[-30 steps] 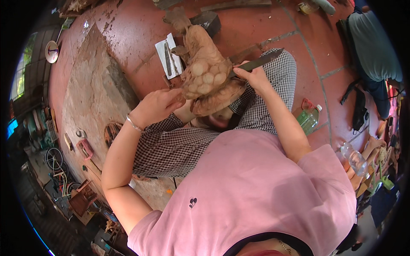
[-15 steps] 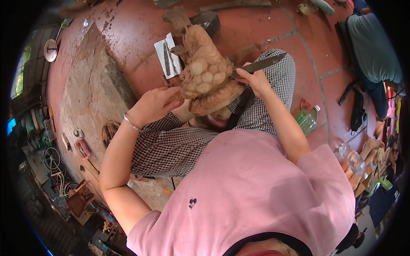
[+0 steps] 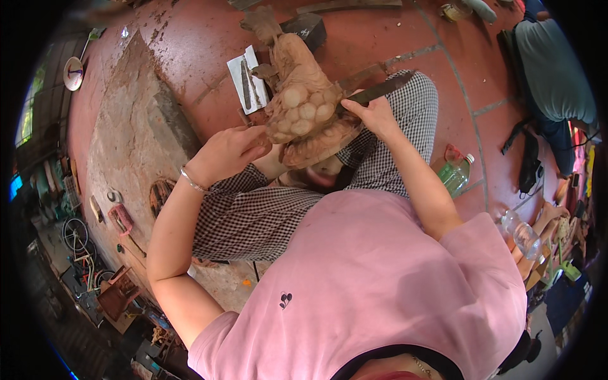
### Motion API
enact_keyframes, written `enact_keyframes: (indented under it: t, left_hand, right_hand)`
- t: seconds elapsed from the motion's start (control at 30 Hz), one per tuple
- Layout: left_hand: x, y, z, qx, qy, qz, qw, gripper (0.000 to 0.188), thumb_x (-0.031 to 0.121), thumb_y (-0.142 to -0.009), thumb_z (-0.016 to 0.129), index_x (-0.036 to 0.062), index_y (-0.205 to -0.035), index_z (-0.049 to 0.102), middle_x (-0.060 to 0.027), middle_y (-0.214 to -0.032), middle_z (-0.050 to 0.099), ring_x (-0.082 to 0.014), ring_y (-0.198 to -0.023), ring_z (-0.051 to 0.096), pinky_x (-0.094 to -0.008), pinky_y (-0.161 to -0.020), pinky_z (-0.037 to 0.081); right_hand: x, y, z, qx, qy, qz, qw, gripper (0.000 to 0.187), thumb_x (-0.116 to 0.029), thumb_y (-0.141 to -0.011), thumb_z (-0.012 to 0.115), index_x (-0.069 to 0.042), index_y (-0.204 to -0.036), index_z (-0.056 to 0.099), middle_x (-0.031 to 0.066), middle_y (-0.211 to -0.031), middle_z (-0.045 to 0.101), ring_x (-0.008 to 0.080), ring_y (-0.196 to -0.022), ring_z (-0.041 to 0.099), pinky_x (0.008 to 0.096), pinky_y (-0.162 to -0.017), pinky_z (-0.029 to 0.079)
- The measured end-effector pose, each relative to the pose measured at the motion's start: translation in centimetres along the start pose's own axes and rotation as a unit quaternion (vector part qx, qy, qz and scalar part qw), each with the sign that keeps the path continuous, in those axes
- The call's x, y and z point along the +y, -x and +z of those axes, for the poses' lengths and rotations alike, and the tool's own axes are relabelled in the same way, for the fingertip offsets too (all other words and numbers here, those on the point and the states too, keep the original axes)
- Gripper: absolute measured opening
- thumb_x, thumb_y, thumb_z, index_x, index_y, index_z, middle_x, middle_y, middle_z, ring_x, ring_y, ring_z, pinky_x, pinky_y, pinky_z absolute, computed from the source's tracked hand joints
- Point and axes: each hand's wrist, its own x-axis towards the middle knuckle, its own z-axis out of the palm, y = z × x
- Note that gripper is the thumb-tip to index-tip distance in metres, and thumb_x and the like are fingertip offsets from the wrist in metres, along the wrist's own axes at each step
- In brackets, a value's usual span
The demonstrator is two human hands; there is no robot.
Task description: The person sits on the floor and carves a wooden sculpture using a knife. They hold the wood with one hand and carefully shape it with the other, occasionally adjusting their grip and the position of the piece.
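Between my bent legs stands a brown wood carving (image 3: 300, 112), with round coin-like discs on its face and a tall knobbly upper part reaching away from me. My left hand (image 3: 234, 151) rests its curled fingers against the carving's left edge. At its right side, my right hand (image 3: 373, 117) pinches a dark, flat, tapering blade-like tool (image 3: 386, 88), which lies across the carving's edge and points up and right over my knee. Whether it is a file or a knife I cannot tell. The tool's near end is hidden by my fingers and the carving.
Left of me lies a large stone-like slab (image 3: 126, 107) with a pink-handled brush-like thing (image 3: 120, 218). Beyond the carving are a white paper with thin tools (image 3: 239, 73) and a dark block (image 3: 305, 30). A green bottle (image 3: 456, 174) stands right, near another person (image 3: 551, 69).
My right hand and the dark tool have shifted a little left, and the blade's tip has drawn in toward the carving. My left hand stays at the carving's left edge.
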Motion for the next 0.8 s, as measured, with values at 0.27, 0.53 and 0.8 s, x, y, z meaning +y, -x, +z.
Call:
enact_keyframes:
  t: [0.27,0.53,0.8]
  left_hand:
    - [0.1,-0.1,-0.1,-0.002,0.002,-0.005,1.000,0.039,0.019,-0.090,0.062,0.0055,-0.126,0.057,-0.0204,-0.109,0.066,-0.0392,-0.100,0.063,-0.0437,-0.085,0.052]
    - [-0.1,0.0,0.1,0.002,-0.003,-0.001,1.000,0.040,0.020,-0.090,0.062,0.0044,-0.127,0.057,-0.0205,-0.109,0.065,-0.0391,-0.101,0.062,-0.0439,-0.086,0.051]
    - [-0.1,0.0,0.0,-0.010,-0.006,-0.007,1.000,0.042,0.019,-0.091,0.062,0.0020,-0.129,0.056,-0.0216,-0.109,0.066,-0.0387,-0.101,0.063,-0.0440,-0.087,0.051]
  right_hand:
    - [1.4,1.2,1.1,0.050,0.026,-0.099,0.994,0.017,-0.013,-0.089,0.071,0.002,-0.089,0.064,0.0039,-0.080,0.062,0.0112,-0.073,0.055,0.0277,-0.065,0.045]
    - [1.9,1.8,1.7,0.074,0.022,-0.136,0.988,0.015,-0.012,-0.089,0.071,0.002,-0.094,0.066,0.0071,-0.080,0.062,0.0161,-0.072,0.058,0.0299,-0.068,0.048]
    - [2.6,2.1,1.7,0.068,0.000,-0.087,0.994,0.023,-0.020,-0.093,0.068,0.003,-0.099,0.066,0.0094,-0.091,0.069,0.0171,-0.086,0.064,0.0296,-0.077,0.049]
